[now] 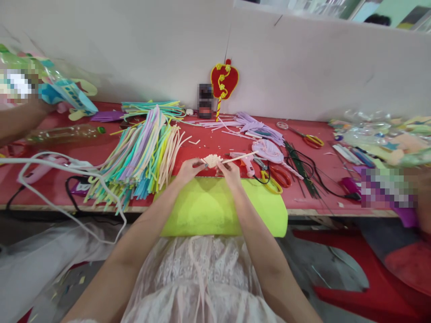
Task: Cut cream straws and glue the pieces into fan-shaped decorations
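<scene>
Between my two hands is a small cream-coloured craft piece (212, 160) made of bent pipe cleaner. My left hand (189, 170) pinches its left end with closed fingers. My right hand (229, 172) is closed at its right side, on a cream pipe cleaner (240, 157) that sticks out to the right. Under my wrists a yellow-green sheet (205, 206) hangs over the table's front edge. A pink glue gun (248, 164) lies just right of my right hand, with yellow-handled scissors (274, 183) beside it.
A large pile of pastel pipe cleaners (144, 152) lies left on the red table (208, 134). A red fan-shaped ornament (224, 80) and a phone (205, 101) stand at the wall. Right lie a lilac fan-shaped piece (268, 150), dark green stems (301, 170) and cables. Other people's arms show at both sides.
</scene>
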`<state>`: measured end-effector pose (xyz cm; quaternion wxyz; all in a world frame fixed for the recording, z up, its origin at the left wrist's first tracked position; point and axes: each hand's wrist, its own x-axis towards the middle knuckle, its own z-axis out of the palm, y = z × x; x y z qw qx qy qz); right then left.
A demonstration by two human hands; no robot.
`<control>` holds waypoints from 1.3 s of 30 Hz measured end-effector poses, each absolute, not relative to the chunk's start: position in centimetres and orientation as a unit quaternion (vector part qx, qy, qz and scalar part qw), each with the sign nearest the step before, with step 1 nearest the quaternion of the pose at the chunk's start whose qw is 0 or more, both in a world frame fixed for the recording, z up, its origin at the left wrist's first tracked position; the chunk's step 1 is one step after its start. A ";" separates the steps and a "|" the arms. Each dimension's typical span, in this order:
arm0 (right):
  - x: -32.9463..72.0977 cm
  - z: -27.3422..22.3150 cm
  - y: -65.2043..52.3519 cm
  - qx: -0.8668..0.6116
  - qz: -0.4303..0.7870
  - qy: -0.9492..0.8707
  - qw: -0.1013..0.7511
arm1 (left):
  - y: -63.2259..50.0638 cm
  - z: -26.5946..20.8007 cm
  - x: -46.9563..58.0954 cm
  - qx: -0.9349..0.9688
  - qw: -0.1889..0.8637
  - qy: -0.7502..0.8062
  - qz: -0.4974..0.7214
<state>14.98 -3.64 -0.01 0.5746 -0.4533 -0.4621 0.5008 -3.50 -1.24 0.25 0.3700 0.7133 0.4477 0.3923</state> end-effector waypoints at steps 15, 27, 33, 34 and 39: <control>14.8 0.1 -3.8 -0.459 0.500 -0.459 0.574 | -1.6 1.0 -3.5 0.715 0.385 0.449 0.373; 14.8 0.3 -4.0 -0.437 0.524 -0.460 0.568 | -1.2 0.2 -3.5 0.705 0.399 0.439 0.389; 14.7 0.5 -4.1 -0.443 0.521 -0.464 0.564 | -1.1 0.3 -3.6 0.693 0.393 0.451 0.402; 14.7 0.5 -4.1 -0.441 0.521 -0.464 0.564 | -1.1 0.3 -3.6 0.690 0.399 0.451 0.402; 14.8 0.4 -4.1 -0.438 0.519 -0.466 0.568 | -1.0 0.1 -3.5 0.667 0.432 0.449 0.408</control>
